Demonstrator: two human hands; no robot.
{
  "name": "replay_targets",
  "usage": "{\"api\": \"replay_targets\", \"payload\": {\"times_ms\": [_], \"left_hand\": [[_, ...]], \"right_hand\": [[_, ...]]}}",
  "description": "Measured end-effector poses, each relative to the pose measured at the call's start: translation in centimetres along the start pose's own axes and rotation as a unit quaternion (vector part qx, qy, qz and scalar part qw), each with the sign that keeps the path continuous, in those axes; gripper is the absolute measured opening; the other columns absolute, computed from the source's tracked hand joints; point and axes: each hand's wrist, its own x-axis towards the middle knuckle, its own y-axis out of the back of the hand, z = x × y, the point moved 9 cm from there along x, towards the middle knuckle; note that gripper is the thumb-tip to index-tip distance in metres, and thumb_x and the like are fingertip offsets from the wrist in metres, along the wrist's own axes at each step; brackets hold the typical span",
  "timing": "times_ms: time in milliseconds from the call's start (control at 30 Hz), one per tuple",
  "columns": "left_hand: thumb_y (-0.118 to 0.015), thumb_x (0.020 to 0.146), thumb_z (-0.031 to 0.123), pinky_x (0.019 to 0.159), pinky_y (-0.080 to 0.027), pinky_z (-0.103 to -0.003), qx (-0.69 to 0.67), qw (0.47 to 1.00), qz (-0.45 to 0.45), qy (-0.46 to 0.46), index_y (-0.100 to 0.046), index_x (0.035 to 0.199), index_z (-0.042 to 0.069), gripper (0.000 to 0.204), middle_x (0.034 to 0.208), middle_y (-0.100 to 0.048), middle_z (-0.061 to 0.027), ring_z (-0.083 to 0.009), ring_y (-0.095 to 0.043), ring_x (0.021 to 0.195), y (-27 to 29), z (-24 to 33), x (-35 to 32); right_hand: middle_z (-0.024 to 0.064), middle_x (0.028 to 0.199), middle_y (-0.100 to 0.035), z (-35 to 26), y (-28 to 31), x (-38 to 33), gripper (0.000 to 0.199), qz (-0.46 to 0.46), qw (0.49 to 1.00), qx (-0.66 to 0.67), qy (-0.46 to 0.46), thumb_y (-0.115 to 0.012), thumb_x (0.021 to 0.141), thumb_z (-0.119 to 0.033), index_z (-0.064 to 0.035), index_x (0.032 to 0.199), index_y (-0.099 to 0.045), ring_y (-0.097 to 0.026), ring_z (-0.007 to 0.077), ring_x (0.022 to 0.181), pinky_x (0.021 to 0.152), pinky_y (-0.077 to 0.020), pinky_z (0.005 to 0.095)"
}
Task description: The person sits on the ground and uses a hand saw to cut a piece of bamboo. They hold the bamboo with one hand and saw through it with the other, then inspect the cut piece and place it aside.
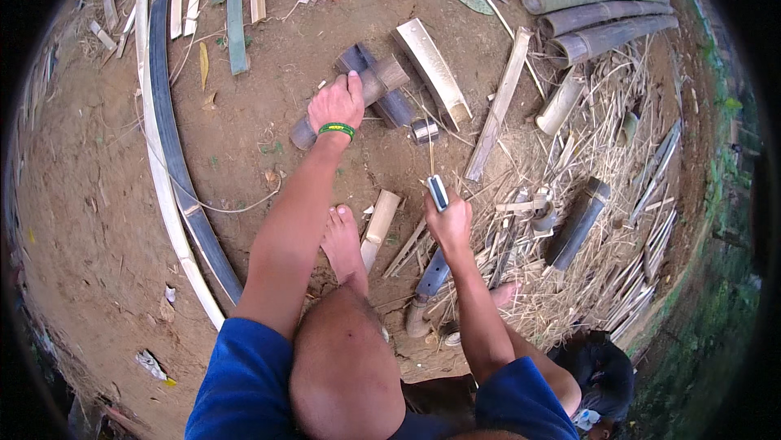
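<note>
Bamboo everywhere: left hand [337,103] clamped on a round grey bamboo section [368,90] lying on bare dirt [98,212]; right hand [448,220] fisted around a knife handle [438,193], near split, straw-dry slats [561,269].

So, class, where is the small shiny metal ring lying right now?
In the head view the metal ring lies on the dirt at centre, just right of the crossed bamboo pieces under the left hand.

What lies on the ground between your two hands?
In the head view, between left hand and right hand: bare dirt, plus a small metal ring.
</note>
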Motion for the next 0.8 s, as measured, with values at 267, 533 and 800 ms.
{"api": "replay_targets", "payload": {"times_ms": [267,533,800], "left_hand": [[-0.045,0.099,0.052,0.077,-0.052,-0.056,0.001,0.999,0.009,-0.036,-0.064,0.096,0.004,0.051,0.093,-0.069,-0.0265,-0.0469,-0.067,0.086,0.3,1.0,0.5],[-0.058,0.092,0.057,0.079,-0.048,-0.052,-0.021,0.981,0.178,-0.071,-0.053,0.112,0.004,0.056,0.087,-0.068,-0.0221,-0.0436,-0.066,0.083,3.1,0.3,1.5],[-0.055,0.091,0.058,0.078,-0.050,-0.051,0.061,0.992,0.088,-0.059,-0.054,0.126,0.003,0.066,0.086,-0.070,-0.0225,-0.0407,-0.068,0.082,1.7,0.4,2.3]], "right_hand": [[0.0280,0.068,-0.065,-2.9,4.5,-2.3,0.046,-0.032,0.998,0.032,0.048,-0.069,0.093,-0.041,0.0051,0.093,-0.066,-0.069,0.0442,0.067,0.061,-0.0550,0.0498],[0.0265,0.068,-0.065,-3.6,0.6,-1.6,0.045,-0.031,0.997,0.063,0.026,-0.069,0.093,-0.042,0.0023,0.092,-0.062,-0.068,0.0451,0.066,0.062,-0.0530,0.0516],[0.0266,0.067,-0.064,-6.5,4.1,-2.9,0.042,-0.074,0.995,0.062,0.020,-0.071,0.092,-0.038,0.0035,0.091,-0.062,-0.067,0.0454,0.067,0.062,-0.0530,0.0516]]}}
